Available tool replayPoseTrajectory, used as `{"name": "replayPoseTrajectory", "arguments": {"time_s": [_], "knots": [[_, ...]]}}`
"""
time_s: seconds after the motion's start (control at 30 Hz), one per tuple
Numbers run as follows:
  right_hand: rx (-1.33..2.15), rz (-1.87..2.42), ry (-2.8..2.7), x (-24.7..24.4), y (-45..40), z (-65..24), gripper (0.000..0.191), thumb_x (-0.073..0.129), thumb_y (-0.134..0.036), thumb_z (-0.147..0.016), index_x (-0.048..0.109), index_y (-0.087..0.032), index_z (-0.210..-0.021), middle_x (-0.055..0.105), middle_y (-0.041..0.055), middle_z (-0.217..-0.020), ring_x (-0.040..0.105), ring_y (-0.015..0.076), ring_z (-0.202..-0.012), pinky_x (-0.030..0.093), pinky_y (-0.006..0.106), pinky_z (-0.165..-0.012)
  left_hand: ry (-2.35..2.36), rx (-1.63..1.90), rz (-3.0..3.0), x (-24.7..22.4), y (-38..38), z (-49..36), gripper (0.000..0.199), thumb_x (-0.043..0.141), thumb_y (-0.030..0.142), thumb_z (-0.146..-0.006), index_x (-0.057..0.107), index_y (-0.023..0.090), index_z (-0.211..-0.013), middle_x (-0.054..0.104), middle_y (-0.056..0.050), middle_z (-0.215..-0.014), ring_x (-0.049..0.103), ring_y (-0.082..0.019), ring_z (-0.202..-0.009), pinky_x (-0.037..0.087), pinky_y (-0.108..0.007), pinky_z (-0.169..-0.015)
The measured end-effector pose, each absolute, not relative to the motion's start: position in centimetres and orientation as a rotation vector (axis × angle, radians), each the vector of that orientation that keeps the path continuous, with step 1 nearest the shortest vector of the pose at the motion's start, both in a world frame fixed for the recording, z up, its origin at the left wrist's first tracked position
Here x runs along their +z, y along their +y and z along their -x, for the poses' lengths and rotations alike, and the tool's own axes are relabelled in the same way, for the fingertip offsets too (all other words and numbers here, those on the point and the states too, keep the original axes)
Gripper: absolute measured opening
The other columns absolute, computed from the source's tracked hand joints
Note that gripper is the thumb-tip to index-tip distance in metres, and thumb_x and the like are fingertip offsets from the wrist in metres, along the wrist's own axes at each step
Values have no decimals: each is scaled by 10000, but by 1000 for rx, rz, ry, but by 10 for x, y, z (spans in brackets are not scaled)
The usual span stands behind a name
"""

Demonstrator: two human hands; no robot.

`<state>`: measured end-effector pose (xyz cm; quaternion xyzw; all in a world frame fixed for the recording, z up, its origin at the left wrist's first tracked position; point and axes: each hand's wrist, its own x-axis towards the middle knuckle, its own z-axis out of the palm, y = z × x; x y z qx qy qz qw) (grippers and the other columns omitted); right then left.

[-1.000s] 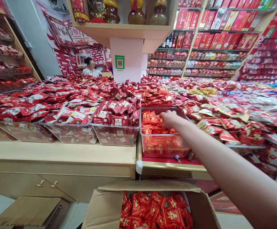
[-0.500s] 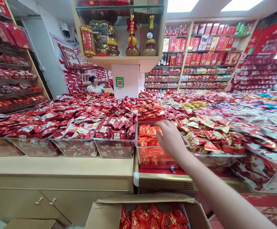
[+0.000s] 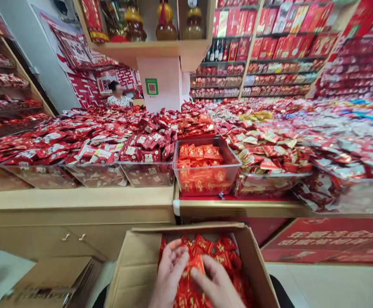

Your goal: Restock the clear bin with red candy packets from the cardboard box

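An open cardboard box (image 3: 138, 261) in front of me holds many small red packets with gold print (image 3: 226, 259). Both hands are inside it, over the packets. My right hand (image 3: 216, 280) pinches a shiny red packet (image 3: 196, 264) between thumb and fingers. Beside it on the left, my left hand (image 3: 172, 267) has loosely curled fingers, apart from each other, with no packet seen in it. On the counter beyond, a clear plastic bin (image 3: 207, 171) contains orange-red packets (image 3: 201, 152) in rows, below its rim.
Bins of dark red packets (image 3: 147, 149) stand left of the clear bin, and bins of red-and-gold packets (image 3: 271, 152) to its right. A pillar (image 3: 163, 85) rises behind. Another cardboard box (image 3: 48, 273) sits on the floor at left. A person (image 3: 119, 96) is far back.
My right hand has left the clear bin and come down into the cardboard box, where it grips a packet. My left hand has come into view. The camera has tilted down.
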<state>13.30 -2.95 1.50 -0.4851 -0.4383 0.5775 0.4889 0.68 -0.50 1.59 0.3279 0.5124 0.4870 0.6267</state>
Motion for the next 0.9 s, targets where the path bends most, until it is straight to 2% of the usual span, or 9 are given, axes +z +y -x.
{"name": "replayPoseTrajectory", "arguments": {"time_s": [0.07,0.17,0.3,0.53,0.67,0.77,0.83,0.9], "knots": [[1482,1117,-876,12,-27,-139,237,611,-401,-665,599,-169,-713,554,-22,-633,470,112,-574,383,219,-517,1104,1037,-772,30,-10,-12,363,694,256,-594,563,184,-924,652,-36,-891,578,-147,-861,457,-244,-776],[1580,1016,-569,13,-30,-146,197,642,-354,-654,582,-173,-705,552,-25,-633,465,99,-558,387,213,-515,1108,1013,-712,41,-15,-17,311,719,202,-559,591,148,-837,663,-35,-837,592,-121,-760,465,-252,-749],[1614,904,-356,18,-35,-150,178,692,-291,-607,562,-172,-630,554,-27,-602,478,100,-555,399,224,-546,1081,1011,-635,45,-20,-20,336,732,179,-542,583,157,-843,685,-23,-825,610,-111,-727,475,-244,-721],[1461,986,-522,15,-36,-158,161,680,-286,-623,572,-168,-609,524,-48,-564,435,88,-541,363,212,-559,1068,956,-672,48,-19,-25,358,693,189,-598,558,180,-930,683,-34,-832,623,-139,-745,474,-269,-717],[1387,1054,-619,6,-36,-157,178,677,-292,-627,570,-158,-578,493,-54,-543,412,82,-538,347,204,-546,1116,959,-744,37,-20,-22,304,712,178,-569,598,158,-851,688,-32,-777,604,-127,-762,460,-237,-733],[1492,944,-504,-1,-36,-148,175,685,-312,-615,591,-183,-686,530,-49,-595,445,87,-535,370,215,-524,1092,1042,-578,22,-19,-25,311,759,187,-495,612,159,-767,685,-12,-734,597,-110,-699,468,-227,-692],[1594,856,-409,-5,-35,-141,265,717,-313,-573,583,-196,-770,565,-40,-642,468,87,-525,375,213,-492,1087,1097,-512,17,-17,-28,320,783,208,-448,616,162,-717,677,4,-699,594,-107,-671,471,-226,-671],[1657,832,-359,-8,-34,-137,334,748,-307,-525,572,-183,-780,588,-29,-652,479,81,-507,373,204,-467,1104,1091,-563,19,-15,-26,335,788,229,-435,622,164,-720,681,-10,-717,606,-139,-730,474,-241,-693]]}}
